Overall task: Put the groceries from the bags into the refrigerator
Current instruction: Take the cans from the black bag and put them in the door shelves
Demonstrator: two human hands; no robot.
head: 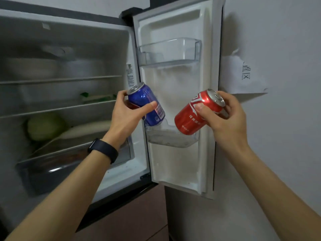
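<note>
1. The left hand [127,113] is wrapped around a blue soda can [146,104], tilted with its top toward the upper left; the can's base dips into the left end of the lower door bin [171,139].
2. The right hand [225,115] is clamped on a red cola can [192,115], tilted with its top to the upper right, its base at the bin's right end.
3. The refrigerator door [175,94] stands open; its upper door bin [169,51] holds nothing visible.
4. A cabbage [45,126] lies on a lower shelf inside.
5. A black wristband [103,149] circles the left wrist.

The red can [194,115] in my right hand [224,117] carries white script and small Chinese characters, unreadable; the wall paper [243,75] shows "区".
</note>
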